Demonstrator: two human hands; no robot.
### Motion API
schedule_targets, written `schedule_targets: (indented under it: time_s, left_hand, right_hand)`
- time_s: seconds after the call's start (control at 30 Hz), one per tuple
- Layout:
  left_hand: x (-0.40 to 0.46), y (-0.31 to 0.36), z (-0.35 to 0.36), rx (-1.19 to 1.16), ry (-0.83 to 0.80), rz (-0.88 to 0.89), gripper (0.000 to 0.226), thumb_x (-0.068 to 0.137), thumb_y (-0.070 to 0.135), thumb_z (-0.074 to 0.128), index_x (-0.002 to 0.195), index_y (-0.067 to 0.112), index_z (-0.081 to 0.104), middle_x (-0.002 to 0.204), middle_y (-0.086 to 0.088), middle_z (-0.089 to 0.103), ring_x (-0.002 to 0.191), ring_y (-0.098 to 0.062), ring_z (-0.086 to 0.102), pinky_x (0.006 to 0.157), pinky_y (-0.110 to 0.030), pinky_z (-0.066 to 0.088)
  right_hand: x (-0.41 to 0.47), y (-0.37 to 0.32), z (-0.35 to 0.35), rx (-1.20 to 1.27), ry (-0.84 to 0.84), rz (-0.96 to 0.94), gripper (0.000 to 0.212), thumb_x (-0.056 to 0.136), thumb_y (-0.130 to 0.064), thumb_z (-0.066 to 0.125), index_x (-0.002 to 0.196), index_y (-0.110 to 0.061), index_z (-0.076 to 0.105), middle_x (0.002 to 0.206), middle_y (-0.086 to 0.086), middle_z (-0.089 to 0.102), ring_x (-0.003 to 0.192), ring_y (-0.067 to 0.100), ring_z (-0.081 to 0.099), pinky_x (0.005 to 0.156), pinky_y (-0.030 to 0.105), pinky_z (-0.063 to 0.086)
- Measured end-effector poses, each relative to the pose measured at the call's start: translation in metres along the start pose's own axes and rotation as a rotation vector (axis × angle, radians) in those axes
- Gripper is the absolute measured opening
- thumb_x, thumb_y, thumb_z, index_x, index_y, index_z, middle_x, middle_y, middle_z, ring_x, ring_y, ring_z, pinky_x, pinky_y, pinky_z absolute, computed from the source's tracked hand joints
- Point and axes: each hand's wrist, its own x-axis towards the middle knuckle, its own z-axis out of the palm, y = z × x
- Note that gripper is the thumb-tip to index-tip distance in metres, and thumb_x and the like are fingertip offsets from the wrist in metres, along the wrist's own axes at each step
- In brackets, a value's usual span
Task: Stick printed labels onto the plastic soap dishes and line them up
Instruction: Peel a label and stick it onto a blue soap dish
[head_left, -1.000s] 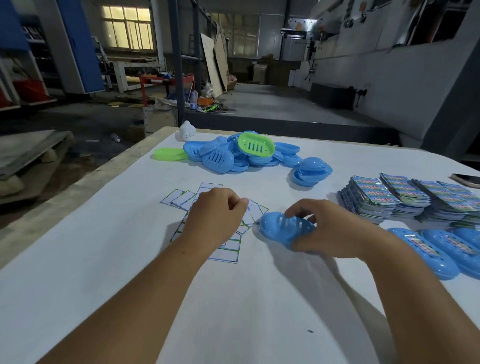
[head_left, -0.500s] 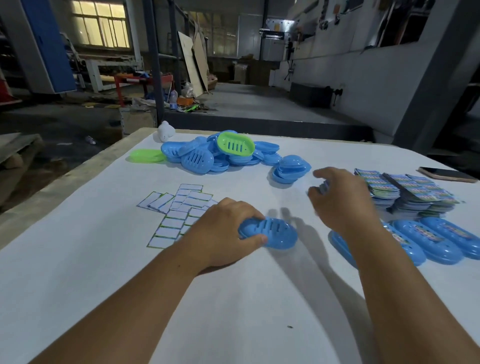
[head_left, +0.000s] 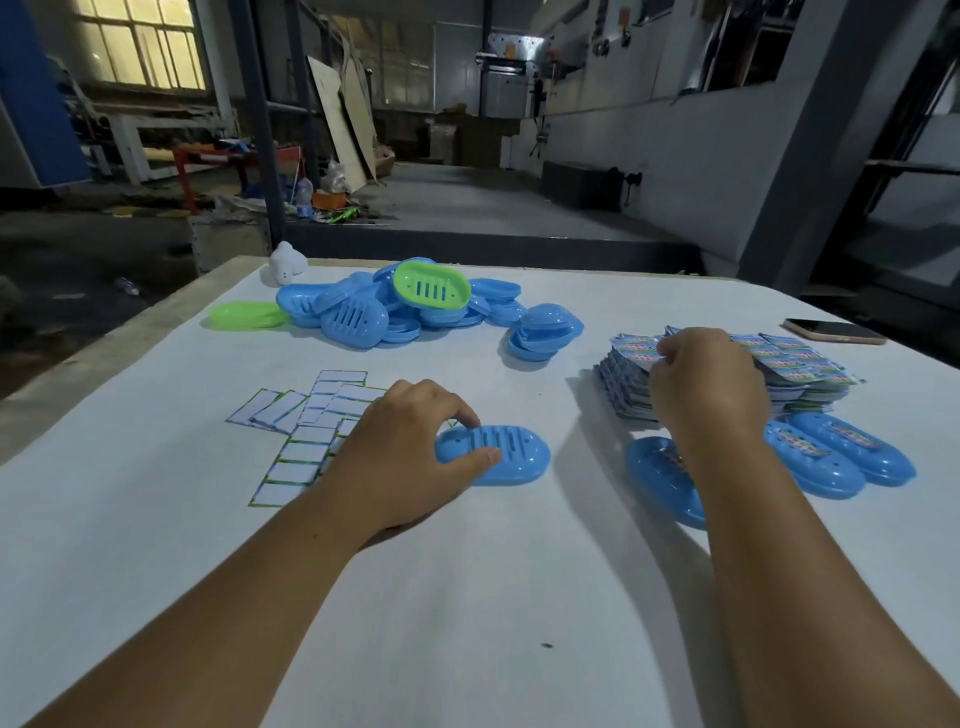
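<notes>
Blue soap dish (head_left: 493, 454) lay slotted side up on white table (head_left: 467, 597), near its middle, unlabelled. You had passed it from right hand to left: your left hand (head_left: 410, 452) pinched its near end, thumb and fingertips curled on rim. Your right hand (head_left: 701, 387) had moved off to label stacks (head_left: 800, 364), fingers curled at top sheet; grip on label unclear. Meaning: next label being fetched. 3 labelled dishes (head_left: 831, 457) lined beside stacks; backing slips (head_left: 306, 415) left; unlabelled pile (head_left: 395, 306) beyond.

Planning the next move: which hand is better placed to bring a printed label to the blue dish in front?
Right. The right hand sits on the printed label stacks, fingers curled at the top sheets. The left hand already has its grip on the slotted blue dish.
</notes>
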Motion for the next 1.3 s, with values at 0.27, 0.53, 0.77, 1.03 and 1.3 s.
schedule_targets:
  time_s: [0.27,0.53,0.77,1.03,1.3]
  left_hand:
    - [0.000,0.005,0.002,-0.124,0.117,-0.042,0.020,0.082,0.052,0.068,0.086,0.032,0.068,0.085,0.019,0.062,0.086,-0.003,0.052,0.071,-0.010,0.035]
    - [0.014,0.013,-0.007,-0.761,0.157,-0.552,0.041,0.093,0.056,0.058,0.076,0.024,0.077,0.074,0.010,0.074,0.057,0.008,0.058,0.061,-0.016,0.044]
    - [0.015,0.004,-0.010,-0.768,0.234,-0.681,0.023,0.087,0.024,0.069,0.067,0.011,0.070,0.051,0.005,0.059,0.046,-0.007,0.046,0.049,-0.022,0.036]
    - [0.012,0.012,-0.010,-0.712,0.085,-0.494,0.016,0.086,0.019,0.073,0.071,0.014,0.072,0.071,0.000,0.075,0.062,-0.010,0.067,0.060,-0.025,0.053]
    - [0.014,0.008,-0.019,-0.704,0.221,-0.441,0.025,0.088,0.019,0.069,0.063,0.020,0.070,0.057,0.011,0.066,0.045,0.003,0.050,0.046,-0.010,0.040]
  right_hand:
    - [0.003,0.002,-0.001,0.176,0.021,-0.018,0.027,0.088,-0.015,0.067,0.113,-0.022,0.074,0.106,0.005,0.075,0.097,0.031,0.066,0.086,0.041,0.056]
    - [-0.056,-0.059,0.008,0.386,-0.033,-0.654,0.013,0.084,-0.011,0.073,0.083,-0.024,0.073,0.080,-0.012,0.067,0.078,0.011,0.053,0.070,0.024,0.037]
    - [-0.079,-0.071,0.028,0.382,-0.372,-0.819,0.013,0.075,-0.030,0.084,0.081,-0.029,0.072,0.082,-0.015,0.064,0.079,0.002,0.055,0.071,0.021,0.041]
    - [-0.064,-0.069,0.029,0.876,-0.413,-0.251,0.016,0.086,-0.024,0.079,0.088,-0.020,0.063,0.084,-0.005,0.073,0.079,0.007,0.071,0.065,0.026,0.059]
    - [-0.058,-0.067,0.027,0.957,-0.485,-0.177,0.020,0.087,-0.017,0.078,0.085,-0.016,0.059,0.071,-0.005,0.074,0.067,0.005,0.072,0.053,0.016,0.052]
